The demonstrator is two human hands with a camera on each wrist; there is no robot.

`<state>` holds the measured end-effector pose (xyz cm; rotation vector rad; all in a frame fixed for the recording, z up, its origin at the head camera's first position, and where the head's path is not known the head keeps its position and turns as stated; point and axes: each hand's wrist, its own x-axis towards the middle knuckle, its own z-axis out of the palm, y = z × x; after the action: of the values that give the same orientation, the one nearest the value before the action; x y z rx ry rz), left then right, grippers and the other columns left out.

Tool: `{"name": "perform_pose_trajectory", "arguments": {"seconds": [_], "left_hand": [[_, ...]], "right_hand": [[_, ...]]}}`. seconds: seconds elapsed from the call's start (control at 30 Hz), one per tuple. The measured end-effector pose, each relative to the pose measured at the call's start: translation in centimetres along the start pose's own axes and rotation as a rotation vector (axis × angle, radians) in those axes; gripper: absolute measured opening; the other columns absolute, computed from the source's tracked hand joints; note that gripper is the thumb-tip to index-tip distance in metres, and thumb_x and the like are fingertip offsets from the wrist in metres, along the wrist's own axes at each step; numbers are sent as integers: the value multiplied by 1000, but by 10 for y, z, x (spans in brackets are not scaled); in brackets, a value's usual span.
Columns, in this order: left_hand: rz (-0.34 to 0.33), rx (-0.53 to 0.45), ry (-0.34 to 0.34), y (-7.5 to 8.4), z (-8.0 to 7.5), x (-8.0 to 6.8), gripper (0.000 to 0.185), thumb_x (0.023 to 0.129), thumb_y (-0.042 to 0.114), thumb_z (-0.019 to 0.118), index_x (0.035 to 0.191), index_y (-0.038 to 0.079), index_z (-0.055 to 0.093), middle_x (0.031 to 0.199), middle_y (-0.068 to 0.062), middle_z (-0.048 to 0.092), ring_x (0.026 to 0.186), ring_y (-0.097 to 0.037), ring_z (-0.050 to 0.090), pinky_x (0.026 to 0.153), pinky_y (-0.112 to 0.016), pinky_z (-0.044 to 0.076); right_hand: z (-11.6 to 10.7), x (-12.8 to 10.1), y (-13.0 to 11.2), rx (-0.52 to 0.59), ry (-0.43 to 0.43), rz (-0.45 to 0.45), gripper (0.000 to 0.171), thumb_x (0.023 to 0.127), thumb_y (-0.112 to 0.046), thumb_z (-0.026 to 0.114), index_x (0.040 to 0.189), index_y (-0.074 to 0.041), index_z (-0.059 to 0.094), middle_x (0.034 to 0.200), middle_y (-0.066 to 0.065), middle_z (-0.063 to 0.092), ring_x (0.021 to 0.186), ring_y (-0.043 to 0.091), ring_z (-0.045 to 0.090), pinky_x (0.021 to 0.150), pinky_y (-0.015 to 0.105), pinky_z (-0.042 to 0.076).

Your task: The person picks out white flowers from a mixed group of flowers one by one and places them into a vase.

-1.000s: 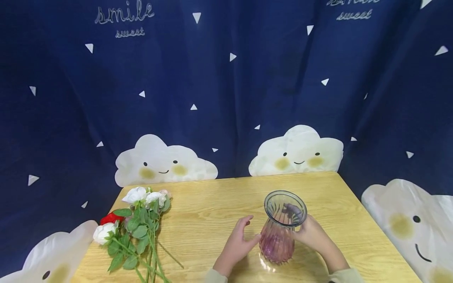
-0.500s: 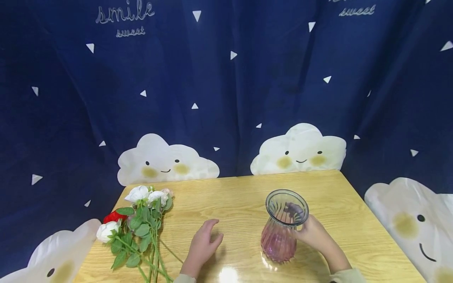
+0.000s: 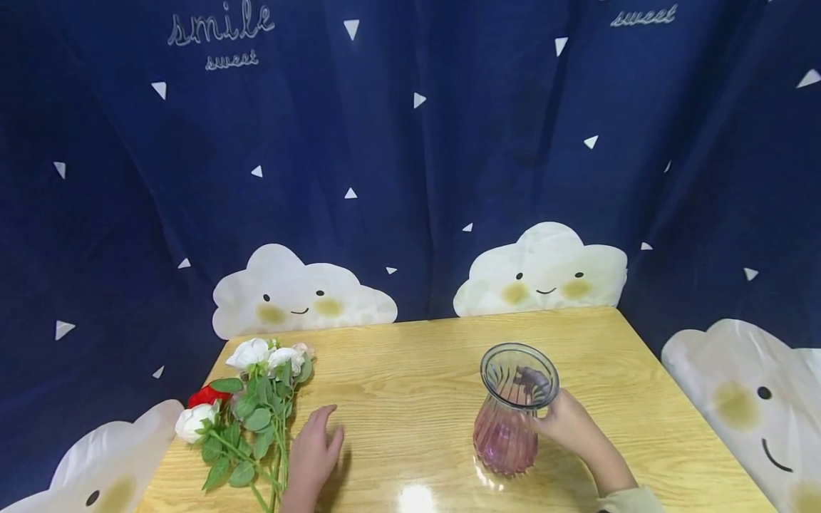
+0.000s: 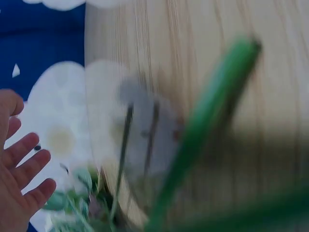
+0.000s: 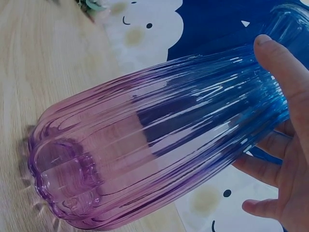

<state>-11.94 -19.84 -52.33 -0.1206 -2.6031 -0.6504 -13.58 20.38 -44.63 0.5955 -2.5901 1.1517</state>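
The left hand [image 3: 312, 449] hovers low over the wooden surface [image 3: 410, 370], fingers straight and loose, holding nothing. The bunch of artificial roses [image 3: 246, 406] lies just to its left, stems running toward the person, blooms pointing away, so the stems sit nearest this hand's fingertips. The right hand [image 3: 567, 424] is well apart on the other side, its fingers [image 5: 270, 63] curled round the neck of the upright ribbed glass vase [image 3: 513, 413].

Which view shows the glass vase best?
Right wrist: the ribbed glass vase fills the frame, purple base to blue neck, gripped by the right hand. Head view shows it whole but small. Left wrist view misses it.
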Motion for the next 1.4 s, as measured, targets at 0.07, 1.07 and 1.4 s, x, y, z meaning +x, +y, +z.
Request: {"name": "perform_pose_trajectory", "arguments": {"seconds": [0.07, 1.07, 1.4], "left_hand": [[-42, 22, 43, -8, -7, -2, 31, 80, 10, 63, 109, 0, 57, 103, -18, 58, 68, -26, 58, 51, -37, 46], [-597, 85, -6, -37, -42, -26, 18, 81, 16, 55, 78, -1, 57, 59, -3, 54, 50, -24, 53, 44, -41, 41], [-632, 4, -165, -33, -50, -21, 17, 81, 5, 49, 80, -11, 55, 65, -13, 57, 61, -31, 57, 56, -44, 45]], "right_hand": [[0, 0, -1, 2, -1, 3, 70, 65, -17, 78, 124, 1, 45, 108, 18, 59, 99, 37, 55, 83, 53, 41], [1, -2, -1, 51, -24, 74, 69, 67, -18, 76, 125, 0, 44, 111, 22, 56, 104, 42, 51, 85, 57, 38], [1, -4, 0, 74, -27, 89, 66, 68, -14, 75, 124, 0, 44, 112, 21, 56, 104, 42, 50, 85, 56, 38]]}}
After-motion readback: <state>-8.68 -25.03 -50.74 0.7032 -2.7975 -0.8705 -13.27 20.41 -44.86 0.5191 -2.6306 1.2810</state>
